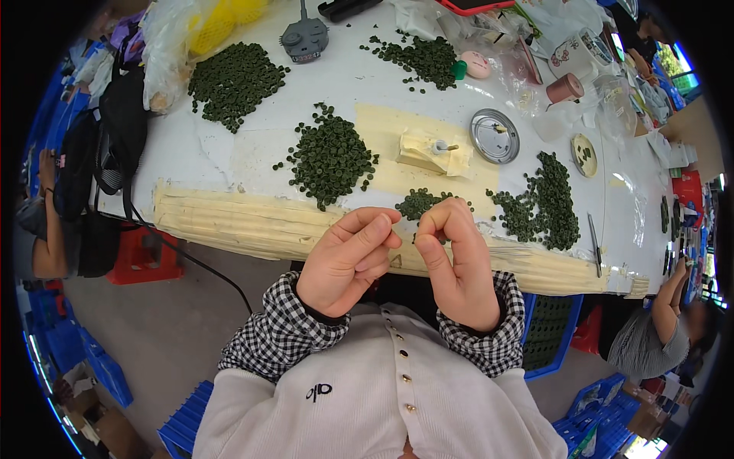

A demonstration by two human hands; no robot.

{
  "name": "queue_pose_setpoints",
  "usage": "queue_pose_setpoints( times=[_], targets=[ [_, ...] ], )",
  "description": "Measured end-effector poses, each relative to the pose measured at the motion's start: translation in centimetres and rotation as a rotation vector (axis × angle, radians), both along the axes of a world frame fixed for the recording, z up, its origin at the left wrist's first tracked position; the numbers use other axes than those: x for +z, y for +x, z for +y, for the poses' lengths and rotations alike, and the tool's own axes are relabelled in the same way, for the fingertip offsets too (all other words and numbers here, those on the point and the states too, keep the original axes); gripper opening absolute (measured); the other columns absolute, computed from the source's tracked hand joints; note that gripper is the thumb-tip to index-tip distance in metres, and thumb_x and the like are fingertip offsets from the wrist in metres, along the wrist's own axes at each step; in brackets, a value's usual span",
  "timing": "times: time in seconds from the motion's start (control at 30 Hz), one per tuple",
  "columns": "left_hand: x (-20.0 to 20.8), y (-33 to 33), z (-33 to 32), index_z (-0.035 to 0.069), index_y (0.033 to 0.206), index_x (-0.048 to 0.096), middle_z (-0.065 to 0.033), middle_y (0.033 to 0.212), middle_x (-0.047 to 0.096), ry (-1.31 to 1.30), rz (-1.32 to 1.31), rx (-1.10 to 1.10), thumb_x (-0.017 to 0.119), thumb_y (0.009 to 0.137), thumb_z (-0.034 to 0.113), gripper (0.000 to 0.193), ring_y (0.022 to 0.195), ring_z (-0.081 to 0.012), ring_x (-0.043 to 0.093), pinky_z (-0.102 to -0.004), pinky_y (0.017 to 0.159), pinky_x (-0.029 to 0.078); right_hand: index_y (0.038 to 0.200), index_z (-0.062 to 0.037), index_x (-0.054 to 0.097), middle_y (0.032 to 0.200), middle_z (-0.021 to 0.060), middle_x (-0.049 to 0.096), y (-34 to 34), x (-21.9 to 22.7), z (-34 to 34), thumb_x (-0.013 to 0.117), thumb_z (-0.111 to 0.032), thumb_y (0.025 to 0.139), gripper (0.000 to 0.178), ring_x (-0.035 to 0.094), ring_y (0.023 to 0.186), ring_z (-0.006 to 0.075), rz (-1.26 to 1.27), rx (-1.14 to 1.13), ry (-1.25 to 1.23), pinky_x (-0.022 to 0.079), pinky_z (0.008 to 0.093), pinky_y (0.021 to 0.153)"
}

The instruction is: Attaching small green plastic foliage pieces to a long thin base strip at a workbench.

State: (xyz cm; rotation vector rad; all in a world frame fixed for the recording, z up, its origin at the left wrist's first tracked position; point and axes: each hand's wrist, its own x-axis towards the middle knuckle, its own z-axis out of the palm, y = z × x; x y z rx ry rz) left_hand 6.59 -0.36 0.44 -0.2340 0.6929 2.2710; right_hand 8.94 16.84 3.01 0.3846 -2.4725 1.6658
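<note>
Both my hands are raised in front of my chest, near the table's front edge, a small gap between them. My left hand (345, 262) is closed in a pinch, thumb against the index finger; whatever it may hold is too small to make out. My right hand (461, 264) also has thumb and index finger bent together, and their grip is partly hidden. Just beyond them lies a small heap of dark green round parts (419, 203). Behind that, a tape-wrapped block (428, 155) with a small peg on it rests on a taped patch of the table.
Larger piles of green parts lie at left (329, 159), far left (235, 83), far middle (420, 61) and right (552, 203). A round metal dish (494, 136), a shallow cream dish (583, 155), a thin metal tool (594, 243) and a grey turret-shaped piece (304, 40) are around.
</note>
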Motion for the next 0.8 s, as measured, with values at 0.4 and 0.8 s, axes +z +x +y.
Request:
queue_pose_setpoints(
  times=[0.4, 0.8],
  targets=[
    [0.1, 0.1, 0.4, 0.002, 0.117, 0.056, -0.0052, 0.094, 0.061, -0.087, 0.048, 0.004, 0.052, 0.091, 0.006, 0.026, 0.054, -0.0024, 0.034, -0.0173, 0.051, 0.031, 0.085, 0.0, 0.049, 0.08, 0.0091, 0.048, 0.0, 0.2, -0.3, 0.054, -0.006, 0.086, 0.008, 0.041, 0.073, 0.0232, -0.046, -0.03, -0.06, 0.036, 0.0301, 0.068],
    [-0.6, 0.3, 0.3, 0.005, 0.106, 0.06, -0.0061, 0.092, 0.063, -0.016, 0.083, 0.014, 0.057, 0.088, 0.004, 0.018, 0.053, -0.0022, 0.036, -0.0169, 0.048, 0.031, 0.086, 0.0, 0.049, 0.08, 0.0084, 0.048, -0.1, 0.2, -0.2, 0.055, -0.006, 0.086, 0.008, 0.042, 0.073, 0.0217, -0.106, -0.015, -0.134, 0.036, 0.0291, 0.067]
  ],
)
